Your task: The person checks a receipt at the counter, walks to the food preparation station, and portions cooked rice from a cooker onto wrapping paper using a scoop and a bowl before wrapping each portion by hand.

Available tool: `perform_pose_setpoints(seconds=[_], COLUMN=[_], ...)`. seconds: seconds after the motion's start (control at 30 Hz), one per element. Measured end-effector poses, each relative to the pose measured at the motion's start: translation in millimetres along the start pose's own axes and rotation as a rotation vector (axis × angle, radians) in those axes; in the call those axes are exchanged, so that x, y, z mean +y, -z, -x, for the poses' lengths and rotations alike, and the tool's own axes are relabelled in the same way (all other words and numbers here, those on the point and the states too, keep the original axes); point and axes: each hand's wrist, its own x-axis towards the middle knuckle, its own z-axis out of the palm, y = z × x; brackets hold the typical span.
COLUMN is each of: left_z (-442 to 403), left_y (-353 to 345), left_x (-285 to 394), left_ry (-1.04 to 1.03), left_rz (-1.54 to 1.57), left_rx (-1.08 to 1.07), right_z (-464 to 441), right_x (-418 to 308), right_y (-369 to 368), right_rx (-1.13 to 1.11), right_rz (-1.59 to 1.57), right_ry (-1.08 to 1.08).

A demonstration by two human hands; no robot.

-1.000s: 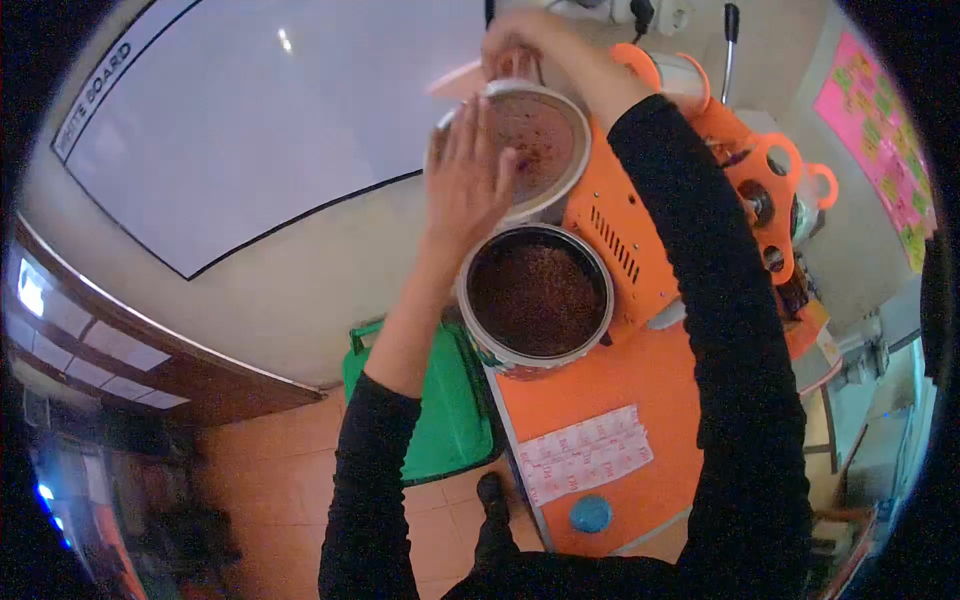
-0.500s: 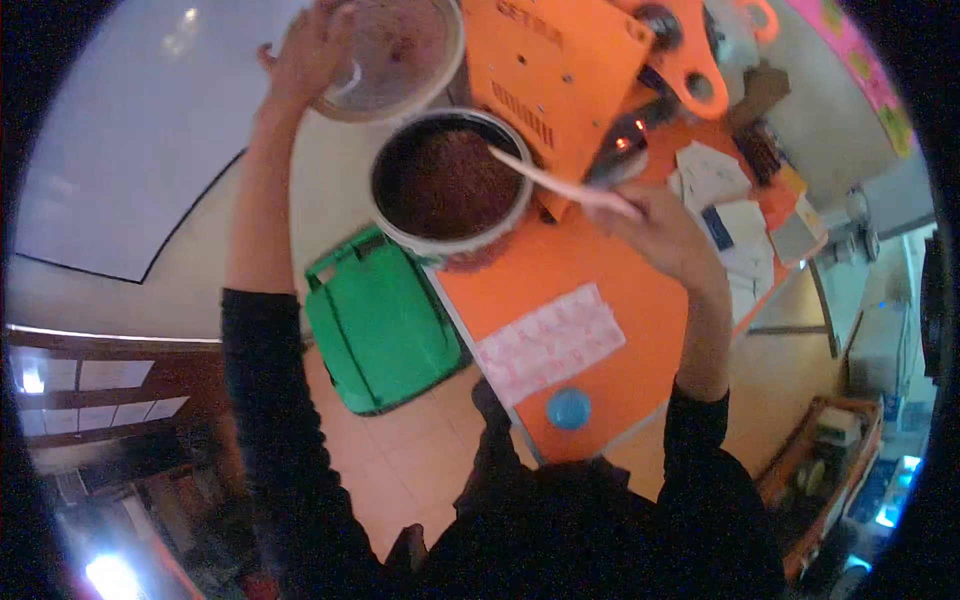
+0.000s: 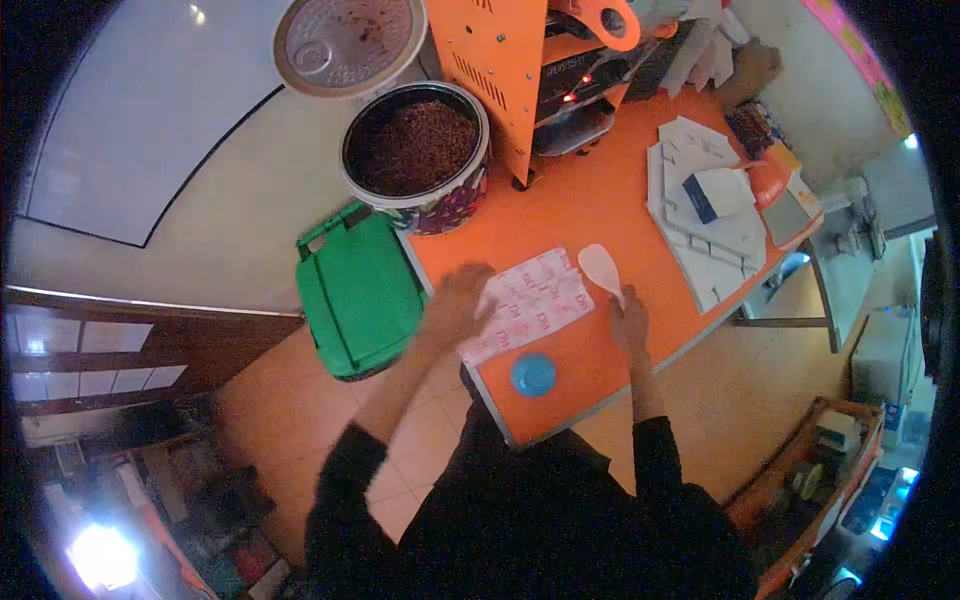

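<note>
My right hand is closed around the handle of a pale spoon, its broad bowl pointing away from me over the orange table. At the left edge of a white sheet or flat bag with red print, my left hand is blurred, with thumb and fingers apart; whether it touches the sheet I cannot tell. Just in front of the sheet sits a round blue object. A patterned bucket stands at the table's far left, holding dark brown granular stuff. Behind it is a translucent lid.
A green bin stands on the floor left of the orange table. Beyond the bucket rises an orange machine with red lights. White folded card pieces and a small box lie on the right.
My left hand has come down from the lid to the printed sheet. My right hand has drawn the spoon from above the bucket back to the sheet's right side.
</note>
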Motion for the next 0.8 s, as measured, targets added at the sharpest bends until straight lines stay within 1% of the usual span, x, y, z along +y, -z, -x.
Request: perform_pose_setpoints(seconds=[0.07, 0.1, 0.17, 0.2, 0.23, 0.27, 0.3, 0.33, 0.37, 0.4, 0.43, 0.47, 0.5, 0.53, 0.57, 0.63, 0.67, 0.7, 0.73, 0.77, 0.8], left_z=[37.7, 43.7, 46.0, 41.1, 39.6, 38.5, 35.5, 36.8, 43.5, 46.0, 36.1, 21.6, 9.6, 5.1, -3.0, -15.7, -18.4, -17.2, -9.5, 0.1, 12.4], left_y=[-59.6, -66.5, -66.0, -68.0, -71.0, -75.5, -78.8, -96.7, -125.8, -140.0, -119.6, -82.4, -60.0, -68.3, -56.6, -30.7, -23.4, -15.4, -10.5, -10.1, -14.1], left_x=[-1.5, 3.0, 18.1, 21.9, 25.5, 28.0, 27.4, 16.1, -3.3, -14.6, -6.0, 13.5, 22.8, 12.5, 14.1, 23.3, 30.3, 39.7, 49.1, 54.3, 51.2], left_ry=[0.116, 0.119, 0.212, 0.356, 0.364, 0.404, 0.442, 0.447, 0.368, 0.287, 0.287, 0.365, 0.441, 0.347, 0.347, 0.049, -0.075, -0.075, -0.198, -0.318, -0.314], left_rz=[-0.083, -0.090, -0.181, -0.118, -0.119, -0.161, -0.207, -0.217, -0.249, -0.279, -0.287, -0.139, 0.014, -0.152, -0.156, -0.082, -0.069, -0.069, -0.053, -0.033, -0.021], left_rx=[0.026, 0.034, -0.109, -0.264, -0.259, -0.291, -0.318, -0.305, -0.234, -0.167, -0.157, -0.244, -0.332, -0.255, -0.252, 0.049, 0.092, 0.095, 0.123, 0.148, 0.138], right_z=[-1.9, -0.3, 5.4, 10.7, 18.2, 35.3, 50.2, 65.0, 78.0, 100.0, 115.7, 121.1, 124.8, 128.8, 131.3, 134.9, 138.0, 141.2, 142.6, 144.8, 152.6], right_x=[-1.2, -8.5, -19.1, -24.5, -31.0, -51.9, -74.4, -97.4, -107.6, -99.9, -91.2, -94.6, -100.4, -101.3, -93.0, -70.7, -60.2, -46.0, -34.2, -27.5, -22.4], right_y=[-5.2, -4.4, -9.1, -13.1, -18.6, -3.5, 10.7, 25.1, 26.5, 11.1, -3.8, -3.6, -1.3, 2.4, -2.5, -6.7, -2.7, 8.1, 19.3, 30.3, 40.1], right_rx=[0.025, 0.068, 0.106, 0.031, -0.047, -0.173, -0.312, -0.455, -0.621, -0.588, -0.552, -0.549, -0.568, -0.586, -0.584, -0.508, -0.483, -0.364, -0.248, -0.253, -0.272], right_rz=[0.022, 0.079, 0.134, -0.177, -0.488, -0.326, -0.322, -0.330, -0.497, -0.388, -0.278, -0.278, -0.263, -0.247, -0.249, -0.143, -0.106, -0.193, -0.275, -0.269, -0.325], right_ry=[-0.006, 0.043, 0.102, 0.069, 0.031, 0.156, 0.279, 0.399, 0.510, 0.455, 0.400, 0.409, 0.250, 0.090, 0.094, 0.166, 0.189, 0.217, 0.244, 0.241, 0.126])
